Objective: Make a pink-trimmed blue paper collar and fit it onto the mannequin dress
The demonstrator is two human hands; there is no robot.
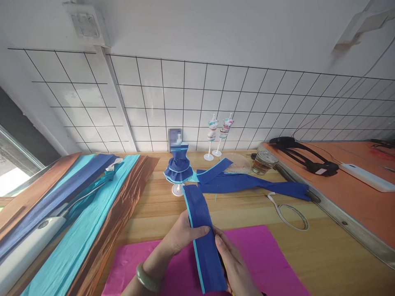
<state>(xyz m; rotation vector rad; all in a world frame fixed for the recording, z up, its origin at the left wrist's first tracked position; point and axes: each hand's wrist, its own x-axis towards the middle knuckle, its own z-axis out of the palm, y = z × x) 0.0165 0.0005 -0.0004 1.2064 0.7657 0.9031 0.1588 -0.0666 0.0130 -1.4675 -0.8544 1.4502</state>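
Observation:
A dark blue strip of crinkled paper (199,213) with a light blue edging runs lengthwise before me. My left hand (185,234) is closed on its left side, thumb lying across the front. At the strip's right edge my right hand (231,257) is also closed, its thumb against the strip. Something black and yellow (224,267) shows between that palm and the strip, mostly hidden. Beyond the strip's top end, a miniature blue dress (179,166) with light blue trim stands on a white stand (178,189). More blue strips (240,183) lie to its right.
A magenta sheet (259,250) lies under my hands. Long brown, turquoise and blue paper sheets (114,205) cover the left. A white tape measure (290,218), a glass jar (264,162) and two small mannequins (212,133) stand or lie around. An orange surface (354,197) borders the right.

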